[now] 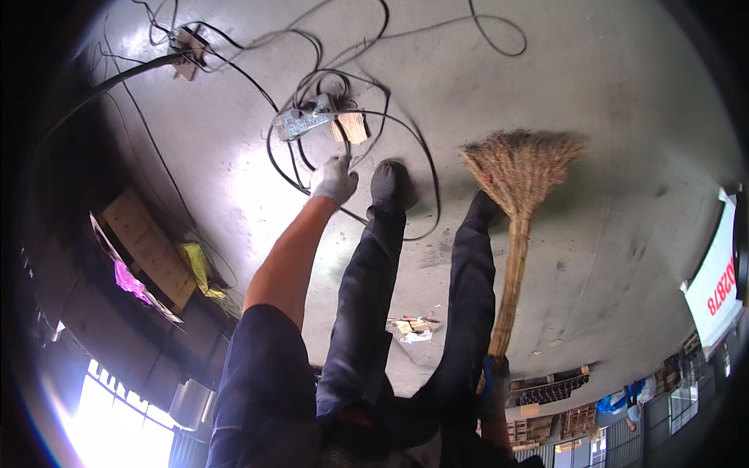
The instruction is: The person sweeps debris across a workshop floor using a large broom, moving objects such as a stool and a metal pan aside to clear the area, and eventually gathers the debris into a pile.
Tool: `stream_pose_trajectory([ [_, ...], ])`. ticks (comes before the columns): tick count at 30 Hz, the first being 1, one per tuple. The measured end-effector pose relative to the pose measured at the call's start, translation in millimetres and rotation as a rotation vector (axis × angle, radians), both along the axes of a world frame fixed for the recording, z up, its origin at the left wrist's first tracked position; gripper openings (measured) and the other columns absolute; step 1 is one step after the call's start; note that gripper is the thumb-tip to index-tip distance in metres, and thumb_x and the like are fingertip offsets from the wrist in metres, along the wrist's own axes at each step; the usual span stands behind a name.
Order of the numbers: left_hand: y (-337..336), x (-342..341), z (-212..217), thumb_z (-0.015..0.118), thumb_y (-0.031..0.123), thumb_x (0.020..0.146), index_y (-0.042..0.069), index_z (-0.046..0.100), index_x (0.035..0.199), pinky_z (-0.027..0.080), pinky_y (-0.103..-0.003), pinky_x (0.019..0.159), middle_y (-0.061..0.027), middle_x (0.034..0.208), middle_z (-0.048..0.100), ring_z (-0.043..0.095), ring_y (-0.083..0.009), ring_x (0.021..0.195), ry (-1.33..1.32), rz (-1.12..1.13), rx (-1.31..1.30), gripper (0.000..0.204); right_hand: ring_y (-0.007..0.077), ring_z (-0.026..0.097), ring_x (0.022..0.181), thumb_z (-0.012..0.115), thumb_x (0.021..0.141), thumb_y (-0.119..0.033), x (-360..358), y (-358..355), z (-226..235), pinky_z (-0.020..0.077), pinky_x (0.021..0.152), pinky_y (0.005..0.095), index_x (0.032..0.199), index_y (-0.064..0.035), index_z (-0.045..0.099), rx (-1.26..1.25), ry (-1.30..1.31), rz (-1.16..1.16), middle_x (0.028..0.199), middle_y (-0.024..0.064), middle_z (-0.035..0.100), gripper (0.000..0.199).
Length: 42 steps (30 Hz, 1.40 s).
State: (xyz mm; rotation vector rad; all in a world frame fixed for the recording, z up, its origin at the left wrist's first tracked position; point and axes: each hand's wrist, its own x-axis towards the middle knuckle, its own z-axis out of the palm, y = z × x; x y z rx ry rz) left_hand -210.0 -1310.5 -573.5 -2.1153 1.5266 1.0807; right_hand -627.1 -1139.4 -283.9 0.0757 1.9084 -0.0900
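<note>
My left hand (334, 181), in a white glove, is closed around a black cable (347, 148) beside the loops on the floor. Just beyond it lies a grey power strip (306, 117) with plugs in it. A small ridged tan piece (351, 127) touches the strip's right end. On the right, my right hand (493, 382) grips the lower end of a straw broom's handle, partly in shadow. The broom (519, 175) points away from me, its bristles fanned out beyond my right foot.
Black cables (390, 93) loop across the concrete floor around my left foot (392, 183). A wooden block (189, 53) sits among wires at the far left. Wooden boards (148, 242) and yellow plastic (199, 265) lie left. A white banner (714, 281) stands right.
</note>
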Motion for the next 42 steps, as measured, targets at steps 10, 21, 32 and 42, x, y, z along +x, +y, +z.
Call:
stream_pose_trajectory([
  [10,-59,-8,-132,0.042,0.006,0.078,0.023,0.019,0.138,0.049,-0.043,0.077,-0.0165,0.144,0.010,0.058,-0.0342,0.096,-0.273,-0.293,0.136,0.067,0.0145,0.054,0.080,0.058,0.082,-0.017,26,-14,-5,0.0445,0.067,0.0254,0.115,-0.0014,0.044,0.152,0.252,0.126,0.093,0.0069,0.055,0.039],
  [21,-32,33,-187,0.049,0.014,0.079,0.017,0.037,0.127,0.048,-0.045,0.064,-0.0176,0.105,0.055,0.057,-0.0347,0.085,-0.317,-0.460,-0.128,0.050,0.0154,0.053,0.085,0.058,0.082,-0.016,29,-14,-38,0.0437,0.071,0.0259,0.116,-0.0009,0.043,0.180,0.284,0.123,0.097,0.0083,0.054,0.041],
  [32,9,12,-186,0.067,0.012,0.067,-0.002,0.033,0.127,0.033,-0.039,0.099,-0.0232,0.135,0.028,0.030,-0.0367,0.124,-0.131,0.090,-0.406,0.071,0.0164,0.052,0.090,0.059,0.081,-0.016,26,-3,-41,0.0428,0.075,0.0265,0.118,-0.0003,0.042,0.211,0.274,0.099,0.101,0.0097,0.054,0.043],
  [42,36,-4,-168,0.063,0.011,0.070,0.015,0.033,0.131,0.043,-0.042,0.082,-0.0124,0.132,0.034,0.049,-0.0295,0.108,-0.013,-0.046,-0.454,0.068,0.0172,0.051,0.094,0.060,0.081,-0.015,27,-4,-41,0.0420,0.079,0.0271,0.119,0.0002,0.042,0.202,0.262,0.116,0.105,0.0109,0.053,0.045],
])
